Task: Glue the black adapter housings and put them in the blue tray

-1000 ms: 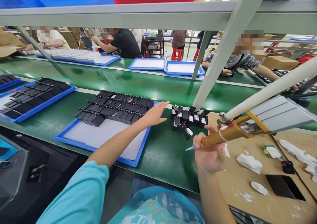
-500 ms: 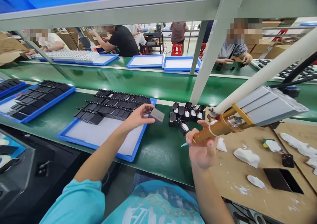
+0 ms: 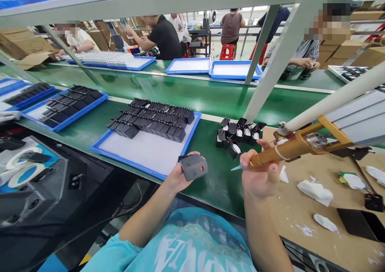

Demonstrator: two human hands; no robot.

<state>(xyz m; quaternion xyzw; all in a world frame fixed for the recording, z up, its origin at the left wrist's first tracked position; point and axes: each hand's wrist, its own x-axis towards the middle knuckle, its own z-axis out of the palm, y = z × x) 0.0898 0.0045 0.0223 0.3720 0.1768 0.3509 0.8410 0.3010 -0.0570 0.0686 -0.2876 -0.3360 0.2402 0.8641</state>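
Note:
A small black plastic housing (image 3: 194, 167) rests in my left hand (image 3: 178, 179), whose fingers close around it from below and behind; a small orange spot shows on its face. My right hand (image 3: 259, 175) grips a gold-coloured glue dispensing gun (image 3: 275, 153) with a pale blue nozzle pointing left toward the housing, apart from it. Beyond my hands, several black housings with white filling (image 3: 237, 133) stand on the green bench (image 3: 207, 143). Left of them, rows of black housings (image 3: 153, 117) fill the far part of a blue-rimmed tray (image 3: 132, 159).
Brown cardboard (image 3: 288, 208) on the right carries white glue lumps (image 3: 315, 191) and an open black case (image 3: 361, 224). A slanted white post (image 3: 275, 55) rises behind the bench. Another filled tray (image 3: 72, 107) stands left. Co-workers sit across the green line.
My left hand has drawn the housing back from the tray's right edge toward me and turned it. My right hand still holds the glue gun. The view has shifted.

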